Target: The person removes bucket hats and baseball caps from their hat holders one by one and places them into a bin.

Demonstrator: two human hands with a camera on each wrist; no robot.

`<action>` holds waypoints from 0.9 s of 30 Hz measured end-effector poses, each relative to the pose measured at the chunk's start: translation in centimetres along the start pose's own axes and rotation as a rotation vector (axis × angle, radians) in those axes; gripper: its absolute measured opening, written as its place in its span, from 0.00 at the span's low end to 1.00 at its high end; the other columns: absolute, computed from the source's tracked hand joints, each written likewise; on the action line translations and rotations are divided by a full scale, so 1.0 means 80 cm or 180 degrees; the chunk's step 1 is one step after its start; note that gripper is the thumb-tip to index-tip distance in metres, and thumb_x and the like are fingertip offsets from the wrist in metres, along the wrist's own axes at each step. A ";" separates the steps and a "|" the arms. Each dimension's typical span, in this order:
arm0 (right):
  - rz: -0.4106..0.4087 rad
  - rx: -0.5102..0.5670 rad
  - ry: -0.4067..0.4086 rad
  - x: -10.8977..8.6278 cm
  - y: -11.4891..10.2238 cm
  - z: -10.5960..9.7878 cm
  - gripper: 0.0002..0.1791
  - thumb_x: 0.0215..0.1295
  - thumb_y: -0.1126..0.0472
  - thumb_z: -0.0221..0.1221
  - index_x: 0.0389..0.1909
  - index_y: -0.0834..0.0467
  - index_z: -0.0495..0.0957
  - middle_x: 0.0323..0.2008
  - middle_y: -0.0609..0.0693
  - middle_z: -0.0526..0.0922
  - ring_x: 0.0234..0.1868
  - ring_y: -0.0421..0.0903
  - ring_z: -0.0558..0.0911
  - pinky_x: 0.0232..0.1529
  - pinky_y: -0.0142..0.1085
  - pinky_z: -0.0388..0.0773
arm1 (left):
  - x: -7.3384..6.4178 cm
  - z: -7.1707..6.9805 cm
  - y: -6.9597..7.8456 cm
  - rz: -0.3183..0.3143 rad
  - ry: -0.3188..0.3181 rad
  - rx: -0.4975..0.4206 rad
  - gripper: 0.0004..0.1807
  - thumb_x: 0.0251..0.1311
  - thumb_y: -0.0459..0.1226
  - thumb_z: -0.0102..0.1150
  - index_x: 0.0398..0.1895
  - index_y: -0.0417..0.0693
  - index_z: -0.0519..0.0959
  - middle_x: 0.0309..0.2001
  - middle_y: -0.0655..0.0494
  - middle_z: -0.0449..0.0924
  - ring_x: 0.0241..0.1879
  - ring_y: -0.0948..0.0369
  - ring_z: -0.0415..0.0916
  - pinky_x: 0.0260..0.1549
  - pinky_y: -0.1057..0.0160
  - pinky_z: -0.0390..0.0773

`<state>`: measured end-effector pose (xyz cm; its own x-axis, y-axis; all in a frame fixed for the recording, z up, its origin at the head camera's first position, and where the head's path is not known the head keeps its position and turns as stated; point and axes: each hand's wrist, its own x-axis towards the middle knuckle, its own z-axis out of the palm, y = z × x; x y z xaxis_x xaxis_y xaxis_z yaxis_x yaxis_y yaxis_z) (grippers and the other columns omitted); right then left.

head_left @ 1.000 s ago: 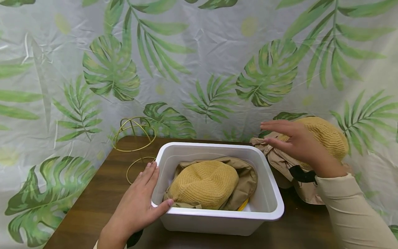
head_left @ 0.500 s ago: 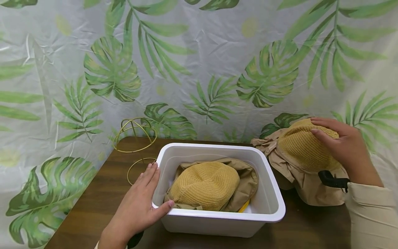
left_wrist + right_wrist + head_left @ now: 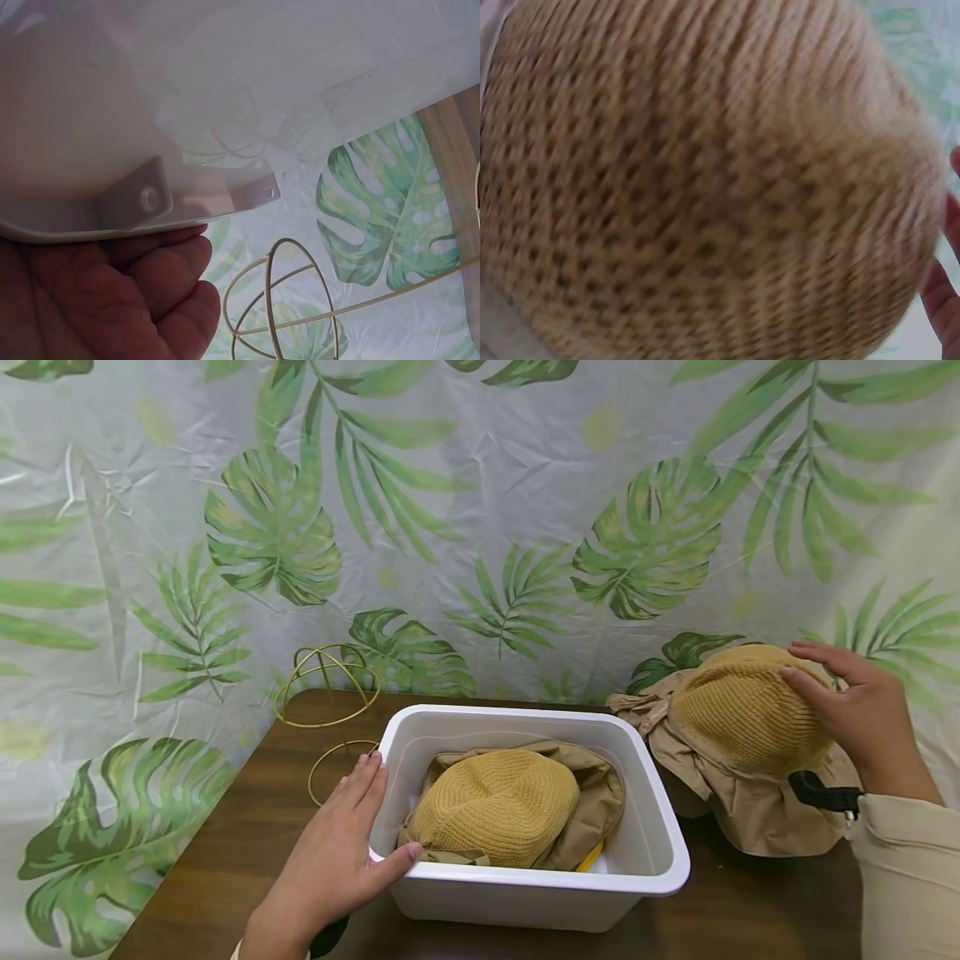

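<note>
Right hand (image 3: 862, 710): released, fingers loosely extended by the crown of a yellow-tan knitted hat (image 3: 750, 718). Hat lies just left of this hand, leaning; fingertips are at its far edge, thumb at its side. Cannot tell whether they press or merely hover. Rumpled beige cloth (image 3: 780, 810) spreads under the hat, below and left of the same hand.

Left hand (image 3: 322, 852): unclenched, fingers straight along the outer wall of a white bin (image 3: 532, 878), thumb over the near rim. Just right of it, inside the bin: a second knitted hat (image 3: 495, 806) on khaki fabric (image 3: 596, 802). Beyond the fingertips, a gold wire stand (image 3: 268, 328).

Risks, my judgement: a shove from the right thumb could roll the leaning hat off its uneven cloth bed; a pull on the hat could drag the cloth if the two are caught together. Heavy weight through the left thumb could tilt the bin; a leftward slide could knock the light-looking stand.
</note>
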<state>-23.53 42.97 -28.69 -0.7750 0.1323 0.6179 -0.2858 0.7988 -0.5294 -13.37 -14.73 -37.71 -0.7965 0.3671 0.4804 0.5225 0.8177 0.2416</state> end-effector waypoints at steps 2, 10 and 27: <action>0.0091 0.0019 -0.0089 0.000 0.008 0.000 0.26 0.69 0.53 0.62 0.65 0.58 0.75 0.62 0.28 0.72 0.61 0.21 0.63 0.67 0.25 0.56 | 0.000 0.000 0.000 -0.0009 -0.0006 0.0005 0.49 0.60 0.62 0.57 0.68 0.28 0.66 0.72 0.38 0.61 0.73 0.45 0.54 0.66 0.42 0.62; 0.0328 0.0067 -0.0331 0.004 0.033 0.001 0.31 0.70 0.48 0.60 0.70 0.57 0.70 0.65 0.26 0.67 0.64 0.23 0.61 0.63 0.21 0.60 | 0.000 0.000 0.000 0.0001 0.0001 0.0005 0.49 0.60 0.62 0.57 0.68 0.28 0.66 0.72 0.38 0.61 0.73 0.45 0.54 0.66 0.43 0.62; 0.0439 0.0100 -0.0900 0.013 0.051 0.002 0.34 0.71 0.46 0.58 0.76 0.44 0.62 0.72 0.34 0.57 0.75 0.60 0.53 0.68 0.36 0.55 | -0.001 -0.002 0.001 -0.0027 0.0004 -0.0037 0.48 0.60 0.61 0.57 0.68 0.28 0.66 0.72 0.38 0.61 0.73 0.45 0.55 0.66 0.42 0.62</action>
<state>-25.64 46.26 -30.30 -0.9324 0.0663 0.3552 -0.1809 0.7654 -0.6176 -13.22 -14.74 -37.56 -0.8006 0.3595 0.4794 0.5192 0.8156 0.2555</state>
